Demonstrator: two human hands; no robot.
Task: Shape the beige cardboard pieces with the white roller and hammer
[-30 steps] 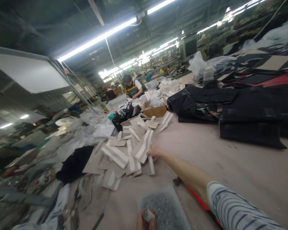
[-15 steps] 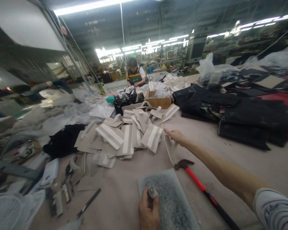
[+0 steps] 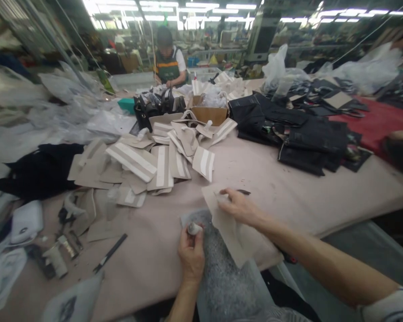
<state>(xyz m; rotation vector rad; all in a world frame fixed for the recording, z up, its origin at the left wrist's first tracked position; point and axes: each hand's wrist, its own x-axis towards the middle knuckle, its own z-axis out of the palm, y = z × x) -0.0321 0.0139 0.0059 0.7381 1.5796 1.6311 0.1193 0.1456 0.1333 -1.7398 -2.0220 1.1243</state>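
The right hand point(image 3: 238, 208) pinches a flat beige piece point(image 3: 233, 241) between thumb and fingers, gripping it near its far end. The piece is thin and sheet-like, matte and pale, with a plain surface; its far corner is fairly crisp, while the near part slants down toward the wearer and looks slightly rippled along its edges. It hangs tilted over the right side of a speckled board point(image 3: 221, 286), covering part of it; whether its lower edge touches the board is hard to tell. The left hand point(image 3: 191, 257) has its fingers closed around a small whitish cylinder point(image 3: 193, 228), whose rounded end points up between thumb and forefinger, dull grey-white and a little blurred; the rest of it is hidden in the grip. This hand is at the left edge of the board, whose pale surface is thickly flecked with dark grey. Farther back on the pinkish table point(image 3: 147, 255) lies a loose pile of beige pieces point(image 3: 163, 167), several bearing broad white stripes, overlapping at many angles. A dark, narrow tool point(image 3: 110, 252) with a pointed tip lies to the left, well apart from both hands.
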